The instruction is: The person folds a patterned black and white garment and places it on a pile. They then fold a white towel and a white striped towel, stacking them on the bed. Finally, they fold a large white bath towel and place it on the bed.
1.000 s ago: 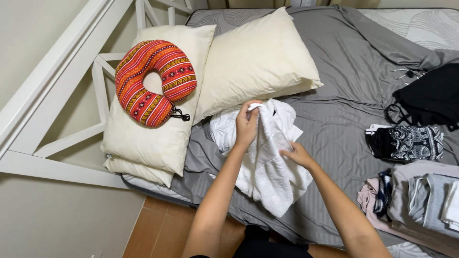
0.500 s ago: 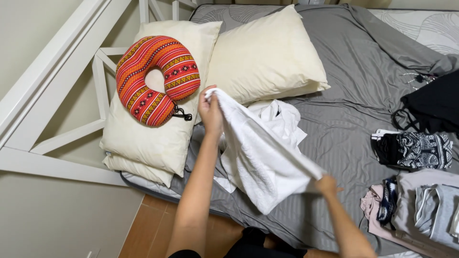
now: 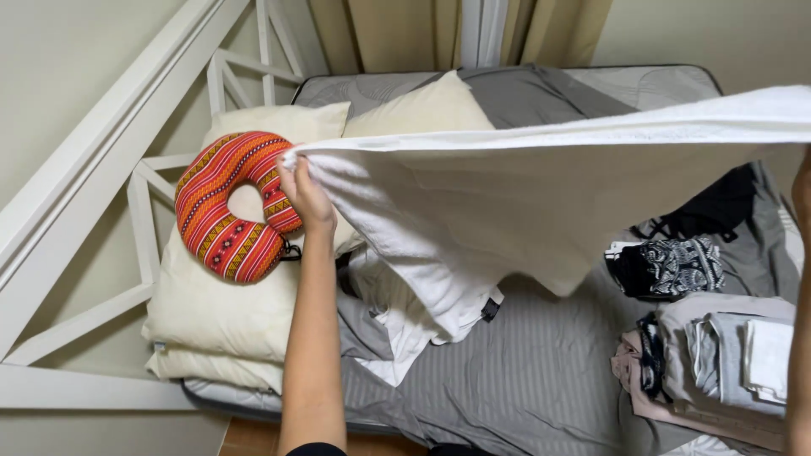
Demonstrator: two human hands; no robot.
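Left hand (image 3: 302, 196) pinches a corner of the soft white towel (image 3: 541, 198), stretched flat above the grey striped bed (image 3: 524, 371); right hand's (image 3: 802, 198) grip cannot be told at the frame's edge

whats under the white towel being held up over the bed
Under the white towel: crumpled white clothes on the grey sheet. It hides part of the cream pillows and the sheet behind it.

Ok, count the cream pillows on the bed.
3 show: two stacked pillows at the left under the neck cushion, one near the curtains. The lifted white towel may hide more.
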